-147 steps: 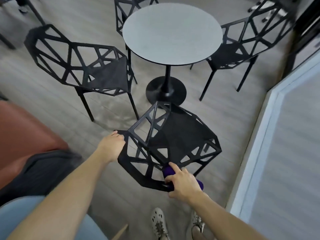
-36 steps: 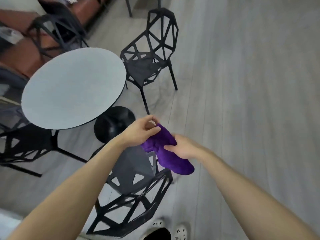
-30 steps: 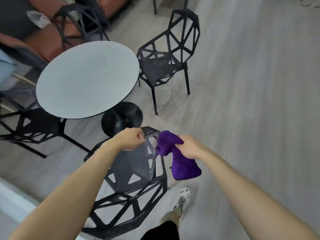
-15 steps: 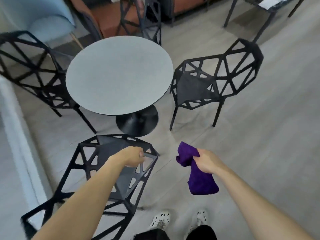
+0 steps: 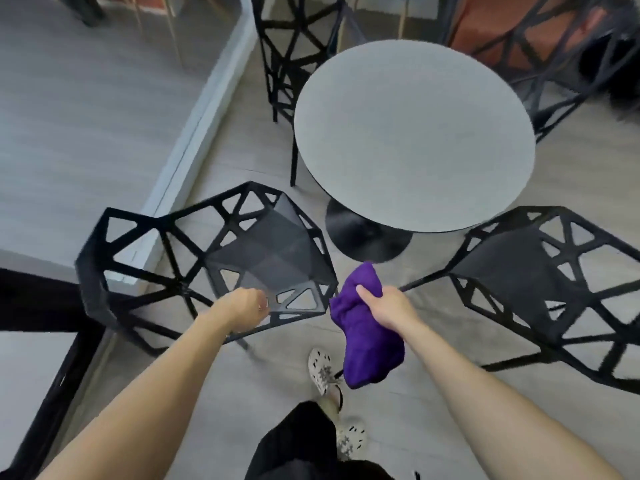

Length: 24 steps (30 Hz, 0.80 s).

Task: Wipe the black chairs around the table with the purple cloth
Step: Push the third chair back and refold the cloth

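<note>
A black lattice chair (image 5: 263, 244) stands just in front of me on the left, its seat facing the round grey table (image 5: 412, 133). My left hand (image 5: 242, 308) grips the front edge of that chair's seat. My right hand (image 5: 388, 308) holds the bunched purple cloth (image 5: 367, 341) in the air between this chair and a second black chair (image 5: 547, 289) on the right. The cloth hangs down below my hand and touches neither chair. A third black chair (image 5: 294, 46) stands behind the table at the far left, and a fourth (image 5: 554, 64) at the far right.
A white-framed glass partition (image 5: 194, 133) runs along the left, close behind the near chair. A black frame (image 5: 52, 358) stands at the lower left. The table's black round base (image 5: 367, 233) sits on the wooden floor. My feet in patterned shoes (image 5: 322, 372) are below.
I have walked round the table, so the view has swung. My left hand keeps its grip on the near chair's edge. My right hand still carries the cloth, now closer to that chair.
</note>
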Motion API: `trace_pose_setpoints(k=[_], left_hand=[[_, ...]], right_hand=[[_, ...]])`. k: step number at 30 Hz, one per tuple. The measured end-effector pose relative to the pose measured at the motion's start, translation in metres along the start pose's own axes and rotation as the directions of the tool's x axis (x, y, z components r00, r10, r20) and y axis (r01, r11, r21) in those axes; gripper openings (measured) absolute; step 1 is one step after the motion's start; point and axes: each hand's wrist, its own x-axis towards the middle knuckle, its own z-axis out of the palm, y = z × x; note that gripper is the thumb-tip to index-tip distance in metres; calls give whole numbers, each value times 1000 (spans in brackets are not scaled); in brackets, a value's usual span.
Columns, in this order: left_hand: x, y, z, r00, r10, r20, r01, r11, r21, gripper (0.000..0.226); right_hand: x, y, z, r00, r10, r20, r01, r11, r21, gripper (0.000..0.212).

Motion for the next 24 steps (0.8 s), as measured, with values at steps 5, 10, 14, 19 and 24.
trace_pose_setpoints(k=[5, 10, 14, 19, 24], left_hand=[[36, 32, 41, 998, -67, 14, 69, 984, -162, 29], [82, 88, 79, 993, -109, 53, 119, 950, -287, 33], [128, 117, 111, 974, -219, 55, 223, 899, -376, 28], [186, 149, 153, 915, -400, -56, 344, 843, -414, 40], [222, 166, 192, 797, -603, -26, 558, 753, -349, 89]], right_hand=[[55, -24, 2, 993, -115, 20, 116, 958, -263, 70], [112, -22, 1, 988, -114, 105, 143, 935, -325, 73], [165, -13, 2, 982, -83, 168, 138, 926, -351, 83], [224, 5, 22, 959, -110, 262, 207, 903, -376, 87], [264, 29, 40, 948, -153, 280, 265, 868, -421, 89]])
